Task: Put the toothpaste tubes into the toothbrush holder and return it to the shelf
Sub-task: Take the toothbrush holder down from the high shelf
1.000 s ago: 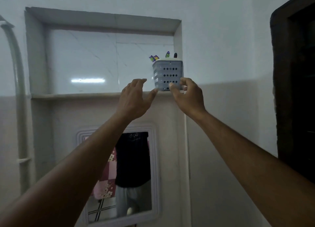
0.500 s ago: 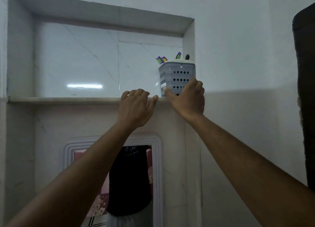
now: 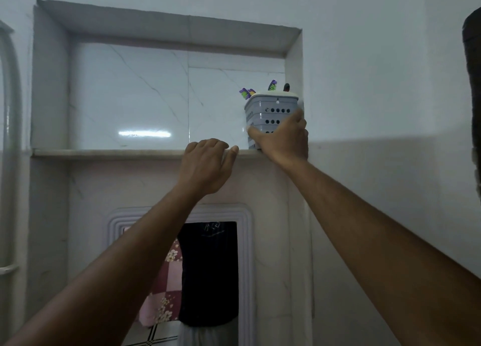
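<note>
The grey perforated toothbrush holder (image 3: 270, 109) stands on the marble shelf (image 3: 104, 152) in the right corner of the wall niche. Toothbrush heads (image 3: 272, 85) in purple, green and black stick out of its top. Toothpaste tubes are not visible from here. My right hand (image 3: 282, 137) is wrapped around the holder's lower front, thumb on its left side. My left hand (image 3: 207, 163) rests with curled fingers on the shelf's front edge, just left of the holder, holding nothing.
The niche's right wall (image 3: 294, 80) is tight against the holder. A framed mirror (image 3: 208, 273) hangs below the shelf and reflects a person's dark clothing. A white pipe (image 3: 10, 137) runs down the far left. A dark door frame (image 3: 472, 98) is at the right edge.
My right hand has slid further up around the holder's front. My left hand has come down from beside the holder onto the shelf edge and curled. The camera has tilted slightly.
</note>
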`<state>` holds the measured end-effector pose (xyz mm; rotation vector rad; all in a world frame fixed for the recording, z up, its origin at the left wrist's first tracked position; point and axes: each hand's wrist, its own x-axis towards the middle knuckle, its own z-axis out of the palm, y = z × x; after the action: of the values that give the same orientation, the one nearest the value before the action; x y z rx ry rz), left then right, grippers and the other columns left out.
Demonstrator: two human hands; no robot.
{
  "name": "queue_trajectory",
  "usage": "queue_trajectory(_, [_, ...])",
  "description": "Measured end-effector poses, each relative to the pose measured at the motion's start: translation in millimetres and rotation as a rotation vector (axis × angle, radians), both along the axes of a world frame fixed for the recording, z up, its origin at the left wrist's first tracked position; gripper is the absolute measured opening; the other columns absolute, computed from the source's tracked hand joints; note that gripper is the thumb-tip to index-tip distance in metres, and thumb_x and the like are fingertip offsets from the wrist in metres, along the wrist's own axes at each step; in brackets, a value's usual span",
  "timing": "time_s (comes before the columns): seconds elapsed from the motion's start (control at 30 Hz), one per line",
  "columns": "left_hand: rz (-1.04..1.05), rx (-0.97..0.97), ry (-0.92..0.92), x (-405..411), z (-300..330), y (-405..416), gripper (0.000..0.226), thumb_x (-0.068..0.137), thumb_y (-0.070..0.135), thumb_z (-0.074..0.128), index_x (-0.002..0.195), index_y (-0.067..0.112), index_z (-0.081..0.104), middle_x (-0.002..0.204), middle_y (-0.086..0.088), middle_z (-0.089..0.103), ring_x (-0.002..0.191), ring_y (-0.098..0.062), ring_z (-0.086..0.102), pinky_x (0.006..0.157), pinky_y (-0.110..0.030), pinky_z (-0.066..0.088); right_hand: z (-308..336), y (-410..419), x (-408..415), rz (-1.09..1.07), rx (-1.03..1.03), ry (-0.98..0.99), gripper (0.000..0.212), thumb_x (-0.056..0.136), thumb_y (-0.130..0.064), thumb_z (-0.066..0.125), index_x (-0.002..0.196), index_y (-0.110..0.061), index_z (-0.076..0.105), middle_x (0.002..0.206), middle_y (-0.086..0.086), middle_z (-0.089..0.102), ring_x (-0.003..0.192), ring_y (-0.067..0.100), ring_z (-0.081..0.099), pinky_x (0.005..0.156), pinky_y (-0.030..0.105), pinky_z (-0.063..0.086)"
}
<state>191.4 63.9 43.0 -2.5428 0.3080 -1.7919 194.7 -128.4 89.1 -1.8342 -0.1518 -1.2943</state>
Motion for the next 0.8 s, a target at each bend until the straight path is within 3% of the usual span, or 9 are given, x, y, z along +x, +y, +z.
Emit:
queue_trajectory(0.1, [0.009,-0.014,0.024,-1,-1,-2,0.062,0.11,0.061,0.031,0.125,0.019,0.073,0.127,-0.001,0.076,0.121,-0.027,0.067,0.104,-0.045,0.043,3,2,1,0.014,0.029,0.01,0.136,0.065,-0.076,0.084,0.165,-0.005,0.026,0.156,0.016,0.05,0.137,0.039,0.058,0.106,0.05,0.056])
queue_trajectory(0.23, [0.01,-0.026,0.033,-3,-1,-3,0.063,0.11,0.063,0.031,0.122,0.018,0.073,0.122,-0.002,0.076,0.117,-0.028,0.067,0.102,-0.045,0.044,1,-2,-6,-0.009,0.039,-0.002,0.12,0.068,-0.071,0.088,0.156,-0.008,0.035,0.146,0.014,0.052,0.128,0.036,0.06,0.084,0.038,0.05])
queue_trajectory(0.3, [0.012,-0.024,0.033,-5,-1,-3,0.061,0.11,0.062,0.033,0.122,0.018,0.073,0.121,-0.003,0.075,0.116,-0.028,0.067,0.102,-0.045,0.043,-1,-5,-14,-0.02,0.056,-0.019,0.119,0.066,-0.071,0.089,0.154,-0.01,0.037,0.144,0.012,0.052,0.127,0.034,0.06,0.08,0.037,0.047])
queue_trajectory(0.57, [-0.073,-0.055,0.021,-17,-9,-8,0.058,0.108,0.062,0.038,0.13,0.018,0.069,0.129,-0.004,0.073,0.123,-0.029,0.066,0.114,-0.048,0.038,-26,-19,-66,-0.058,0.086,-0.109,0.126,0.055,-0.075,0.092,0.15,-0.011,0.041,0.138,0.005,0.051,0.123,0.029,0.063,0.081,0.034,0.044])
queue_trajectory(0.8, [-0.17,-0.109,-0.013,-40,-31,-23,0.059,0.108,0.063,0.04,0.136,0.018,0.065,0.138,-0.003,0.067,0.13,-0.028,0.06,0.118,-0.049,0.039,-68,-34,-104,-0.011,0.1,-0.117,0.123,0.051,-0.077,0.091,0.147,-0.015,0.045,0.136,0.002,0.053,0.121,0.026,0.065,0.088,0.038,0.055])
